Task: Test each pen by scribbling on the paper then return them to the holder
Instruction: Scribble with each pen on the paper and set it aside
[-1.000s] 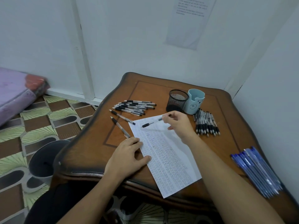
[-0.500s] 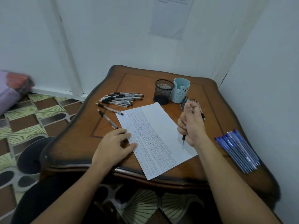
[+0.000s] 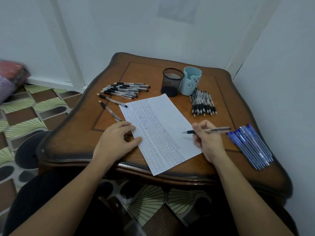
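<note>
While the paper [image 3: 170,120] is pressed by the left hand [image 3: 117,140], a pen [image 3: 217,130] is pinched in the right hand [image 3: 208,142] over it; no pen is seen in either holder [image 3: 172,82], so returning is judged undone.

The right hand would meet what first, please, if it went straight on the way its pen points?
Probably the left hand, which rests on the paper; how high the pen rides is unclear.
</note>
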Motion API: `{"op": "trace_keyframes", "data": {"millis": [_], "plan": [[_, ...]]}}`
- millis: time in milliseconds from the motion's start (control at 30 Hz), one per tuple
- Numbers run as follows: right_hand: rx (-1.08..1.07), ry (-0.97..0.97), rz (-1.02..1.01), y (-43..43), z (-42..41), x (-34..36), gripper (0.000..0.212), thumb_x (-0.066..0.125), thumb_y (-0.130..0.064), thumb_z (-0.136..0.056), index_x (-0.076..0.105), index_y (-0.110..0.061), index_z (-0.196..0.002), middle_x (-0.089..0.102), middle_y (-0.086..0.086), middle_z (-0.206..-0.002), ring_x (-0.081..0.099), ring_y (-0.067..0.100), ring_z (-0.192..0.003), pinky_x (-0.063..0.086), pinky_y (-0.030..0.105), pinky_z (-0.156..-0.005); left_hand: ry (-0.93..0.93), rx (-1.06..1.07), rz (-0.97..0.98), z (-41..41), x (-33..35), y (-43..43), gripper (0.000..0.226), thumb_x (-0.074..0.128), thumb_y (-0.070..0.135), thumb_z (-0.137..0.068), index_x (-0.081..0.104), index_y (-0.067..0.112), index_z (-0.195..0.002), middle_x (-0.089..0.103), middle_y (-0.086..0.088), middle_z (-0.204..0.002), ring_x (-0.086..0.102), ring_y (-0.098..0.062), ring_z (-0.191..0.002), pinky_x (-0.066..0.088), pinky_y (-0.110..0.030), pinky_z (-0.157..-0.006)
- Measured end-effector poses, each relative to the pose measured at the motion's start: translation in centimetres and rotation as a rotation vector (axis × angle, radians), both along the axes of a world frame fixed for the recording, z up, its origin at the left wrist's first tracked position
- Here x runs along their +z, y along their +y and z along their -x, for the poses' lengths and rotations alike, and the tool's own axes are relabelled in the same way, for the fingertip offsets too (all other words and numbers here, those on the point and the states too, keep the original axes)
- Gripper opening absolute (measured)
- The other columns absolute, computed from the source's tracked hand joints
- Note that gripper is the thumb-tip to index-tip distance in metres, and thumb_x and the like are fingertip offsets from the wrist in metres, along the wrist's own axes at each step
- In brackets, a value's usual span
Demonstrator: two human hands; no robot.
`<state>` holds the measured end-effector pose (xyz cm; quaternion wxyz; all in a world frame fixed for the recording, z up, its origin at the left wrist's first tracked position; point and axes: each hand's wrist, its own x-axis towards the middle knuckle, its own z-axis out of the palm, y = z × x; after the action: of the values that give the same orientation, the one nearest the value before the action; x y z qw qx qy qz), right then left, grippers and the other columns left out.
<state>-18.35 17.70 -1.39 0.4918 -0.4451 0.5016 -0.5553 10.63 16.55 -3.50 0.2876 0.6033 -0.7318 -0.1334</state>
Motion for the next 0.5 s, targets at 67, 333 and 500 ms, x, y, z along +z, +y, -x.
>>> {"op": "trace_keyframes", "data": {"millis": [67, 333, 500], "plan": [[-0.018, 0.123, -0.006, 0.0, -0.3, -0.4, 0.020, 0.062, -0.023, -0.095, 0.055, -0.012, -0.081, 0.059, 0.006, -0.055, 0.046, 0.016, -0.044, 0.031, 0.021, -0.037, 0.005, 0.001, -0.003, 0.0, -0.1, 0.0, 0.048, 0.070, 0.053, -0.079, 0.069, 0.024, -0.117, 0.057, 0.010, -0.129, 0.047, -0.009, -0.123, 0.037, -0.032, -0.102], [0.086, 0.258, 0.013, 0.0, -0.6, -1.0, 0.026, 0.074, 0.000, -0.085, 0.054, -0.008, -0.070, 0.062, -0.001, -0.058, 0.061, 0.007, -0.056, 0.050, 0.018, -0.054, 0.017, -0.018, -0.003, -0.2, -0.3, -0.2, 0.056, 0.064, 0.065, -0.075, 0.069, 0.026, -0.115, 0.059, 0.011, -0.127, 0.049, -0.009, -0.121, 0.041, -0.035, -0.102], [-0.009, 0.353, 0.047, 0.2, -1.2, -1.2, 0.035, 0.068, 0.009, -0.082, 0.046, -0.002, -0.057, 0.042, 0.006, -0.051, 0.052, 0.018, -0.050, 0.044, 0.026, -0.051, 0.025, -0.024, 0.000, -0.2, -0.3, -0.2, 0.052, 0.067, 0.062, -0.077, 0.069, 0.026, -0.115, 0.059, 0.011, -0.127, 0.049, -0.009, -0.121, 0.040, -0.035, -0.102]]}}
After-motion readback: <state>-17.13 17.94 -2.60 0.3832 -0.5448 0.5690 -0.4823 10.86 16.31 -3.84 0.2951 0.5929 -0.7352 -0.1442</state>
